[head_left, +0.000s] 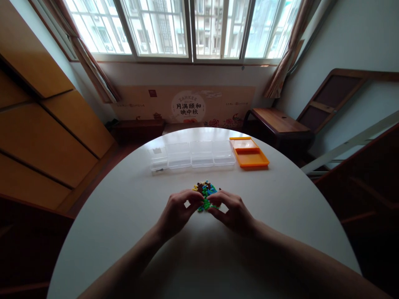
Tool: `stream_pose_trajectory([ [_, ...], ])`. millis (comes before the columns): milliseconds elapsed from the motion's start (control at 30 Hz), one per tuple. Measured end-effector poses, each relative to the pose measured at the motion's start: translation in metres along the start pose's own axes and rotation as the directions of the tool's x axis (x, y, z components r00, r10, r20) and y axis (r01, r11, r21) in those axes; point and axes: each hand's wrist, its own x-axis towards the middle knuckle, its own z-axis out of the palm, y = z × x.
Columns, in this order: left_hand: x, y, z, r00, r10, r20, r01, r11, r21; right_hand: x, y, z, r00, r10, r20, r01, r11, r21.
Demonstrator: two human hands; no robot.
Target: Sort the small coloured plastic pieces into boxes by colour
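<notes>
"So, where are the little bricks point(205, 190)?"

"In a loose, many-coloured pile at the middle of the pale surface point(124, 199), with greens, blues, browns and some yellow showing."

"And the hands?"

"Both are at the pile. The left hand point(178, 211) comes in from eight o'clock, its thumb and forefinger curled nearly tip to tip. The right hand point(234, 211) comes in from four o'clock, its fingers bent, the thumb lower."

"Grasping anything?"

"I can't tell for either; any piece between the fingers is too small to make out."

"What else is near?"

"Toward half past eleven, a clear box point(202, 160) with a row of compartments. Between one and two o'clock, just beside it, an orange tray point(251, 159)."
</notes>
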Motion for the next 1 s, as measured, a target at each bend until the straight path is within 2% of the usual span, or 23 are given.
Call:
stream_pose_trajectory([
  [133,-0.002,0.007,0.006,0.982,0.151,-0.113,-0.142,0.987,0.081,0.001,-0.004,0.001,0.976,0.215,0.024,-0.216,0.956,0.200],
  [300,-0.005,0.008,0.006,0.933,0.346,-0.098,-0.323,0.925,0.199,0.003,-0.003,0.004,0.938,0.334,0.087,-0.341,0.856,0.389],
  [400,-0.006,0.006,0.007,0.928,0.366,-0.068,-0.344,0.913,0.221,0.003,-0.001,0.005,0.930,0.355,0.101,-0.364,0.837,0.408],
  [633,-0.001,-0.002,-0.001,0.943,0.317,-0.103,-0.271,0.909,0.317,0.003,0.011,0.001,0.953,0.303,0.013,-0.296,0.918,0.266],
  [733,0.003,-0.008,-0.009,0.947,0.290,-0.136,-0.223,0.903,0.368,0.012,0.028,-0.012,0.929,0.353,-0.111,-0.326,0.923,0.205],
  [800,0.003,-0.012,-0.012,0.949,0.288,-0.131,-0.220,0.897,0.384,0.021,0.047,-0.030,0.887,0.369,-0.276,-0.347,0.929,0.127],
  [833,0.003,-0.014,-0.012,0.949,0.293,-0.116,-0.229,0.894,0.385,0.025,0.059,-0.041,0.857,0.355,-0.374,-0.356,0.932,0.071],
  [900,0.001,-0.017,-0.011,0.950,0.301,-0.083,-0.249,0.890,0.382,0.032,0.084,-0.066,0.768,0.311,-0.560,-0.410,0.910,-0.056],
  [967,-0.001,-0.019,-0.009,0.953,0.295,-0.071,-0.247,0.891,0.380,0.035,0.107,-0.087,0.684,0.283,-0.672,-0.511,0.844,-0.164],
  [1000,-0.001,-0.020,-0.008,0.955,0.286,-0.072,-0.239,0.894,0.379,0.036,0.117,-0.096,0.674,0.274,-0.686,-0.546,0.811,-0.212],
])
